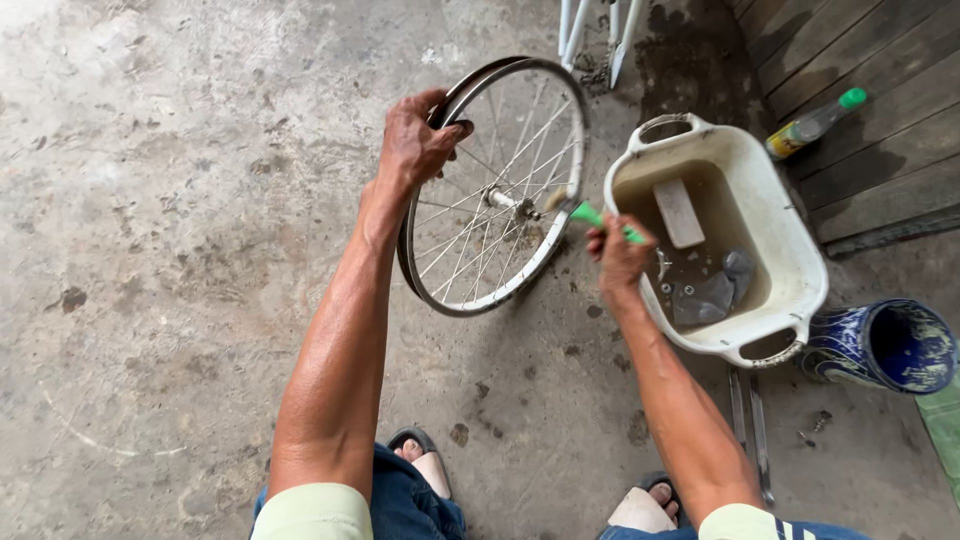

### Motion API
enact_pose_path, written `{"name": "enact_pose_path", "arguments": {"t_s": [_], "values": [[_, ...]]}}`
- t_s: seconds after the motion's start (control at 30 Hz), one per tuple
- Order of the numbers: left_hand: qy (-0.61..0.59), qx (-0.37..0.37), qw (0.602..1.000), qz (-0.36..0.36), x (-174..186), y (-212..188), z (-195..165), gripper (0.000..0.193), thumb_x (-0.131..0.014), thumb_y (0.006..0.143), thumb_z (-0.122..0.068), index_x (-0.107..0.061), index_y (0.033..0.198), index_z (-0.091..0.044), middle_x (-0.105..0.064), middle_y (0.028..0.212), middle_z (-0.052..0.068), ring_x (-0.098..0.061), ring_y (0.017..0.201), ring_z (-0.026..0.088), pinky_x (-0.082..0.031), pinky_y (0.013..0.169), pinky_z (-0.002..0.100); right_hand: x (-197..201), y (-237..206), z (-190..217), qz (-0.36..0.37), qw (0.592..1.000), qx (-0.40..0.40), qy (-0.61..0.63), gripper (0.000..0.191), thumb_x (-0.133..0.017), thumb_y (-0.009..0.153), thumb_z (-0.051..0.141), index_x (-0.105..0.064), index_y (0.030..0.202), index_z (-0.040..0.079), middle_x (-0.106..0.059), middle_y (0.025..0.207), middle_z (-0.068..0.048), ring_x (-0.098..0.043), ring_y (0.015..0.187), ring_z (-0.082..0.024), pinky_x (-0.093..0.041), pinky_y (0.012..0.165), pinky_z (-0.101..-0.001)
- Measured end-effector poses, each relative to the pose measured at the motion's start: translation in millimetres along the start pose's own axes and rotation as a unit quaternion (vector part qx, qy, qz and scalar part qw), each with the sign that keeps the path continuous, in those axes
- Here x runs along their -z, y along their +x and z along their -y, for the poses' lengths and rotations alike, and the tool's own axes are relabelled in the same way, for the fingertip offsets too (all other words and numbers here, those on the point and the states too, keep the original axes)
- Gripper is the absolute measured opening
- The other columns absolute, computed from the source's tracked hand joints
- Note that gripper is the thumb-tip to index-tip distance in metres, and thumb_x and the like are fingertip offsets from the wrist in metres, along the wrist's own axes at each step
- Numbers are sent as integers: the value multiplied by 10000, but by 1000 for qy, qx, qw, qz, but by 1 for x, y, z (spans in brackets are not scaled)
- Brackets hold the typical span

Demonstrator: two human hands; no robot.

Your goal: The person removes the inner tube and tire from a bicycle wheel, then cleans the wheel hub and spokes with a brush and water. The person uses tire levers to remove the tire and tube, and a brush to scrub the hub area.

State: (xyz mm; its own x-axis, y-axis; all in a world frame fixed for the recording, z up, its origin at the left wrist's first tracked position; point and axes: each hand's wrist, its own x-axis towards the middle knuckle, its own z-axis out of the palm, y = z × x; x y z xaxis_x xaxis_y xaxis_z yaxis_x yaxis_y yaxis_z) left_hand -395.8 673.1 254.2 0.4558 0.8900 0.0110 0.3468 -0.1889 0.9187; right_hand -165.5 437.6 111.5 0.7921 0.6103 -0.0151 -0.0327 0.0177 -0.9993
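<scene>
My left hand [415,140] is clamped on the top rim of the bicycle wheel [495,185], holding it upright on the concrete floor [180,250]. My right hand [620,262] has its grip closed around a green-handled brush [598,218], the head up against the spokes near the hub. Just right of that hand sits a white plastic tub [790,240] with murky water and a pale block in it. A green-capped bottle [812,124] lies beyond it.
</scene>
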Motion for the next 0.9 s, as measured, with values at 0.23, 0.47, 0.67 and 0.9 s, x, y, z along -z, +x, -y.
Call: {"name": "enact_pose_path", "arguments": {"t_s": [0.23, 0.47, 0.67, 0.9], "values": [[41, -44, 997, 39, -4, 6, 4, 444, -809, 852, -142, -678, 1270, -66, -797, 1023, 117, -758, 696, 157, -626, 654, 313, 0, 24, 19, 92, 993, -12, 74, 149, -685, 1003, 139, -700, 1072, 8, -731, 803, -104, -654, 591, -119, -476, 464, -230], [12, -73, 996, 44, -3, 8, 13, 461, -803, 862, -110, -668, 1301, -69, -796, 1040, 105, -771, 779, 157, -649, 728, 327, -13, 36, 39, 281, 946, 72, -147, 349, -708, 964, 335, -725, 1194, 72, -781, 922, -48, -712, 678, -78, -562, 505, -215], [-16, -52, 998, 44, 7, -2, 10, 447, -798, 860, -93, -671, 1287, -62, -798, 1028, 102, -747, 787, 133, -643, 702, 289, -24, 82, 22, 415, 868, 153, -225, 337, -711, 971, 328, -741, 1207, 89, -773, 888, -49, -701, 703, -46, -585, 569, -226], [-16, -49, 998, 30, 4, -6, 9, 462, -783, 861, -104, -663, 1306, -89, -788, 966, 35, -702, 667, 102, -608, 595, 276, -44, 115, 18, 470, 672, 470, -326, 294, -644, 931, 226, -785, 1155, 98, -702, 754, -77, -679, 727, -105, -264, 1063, -705]]}}
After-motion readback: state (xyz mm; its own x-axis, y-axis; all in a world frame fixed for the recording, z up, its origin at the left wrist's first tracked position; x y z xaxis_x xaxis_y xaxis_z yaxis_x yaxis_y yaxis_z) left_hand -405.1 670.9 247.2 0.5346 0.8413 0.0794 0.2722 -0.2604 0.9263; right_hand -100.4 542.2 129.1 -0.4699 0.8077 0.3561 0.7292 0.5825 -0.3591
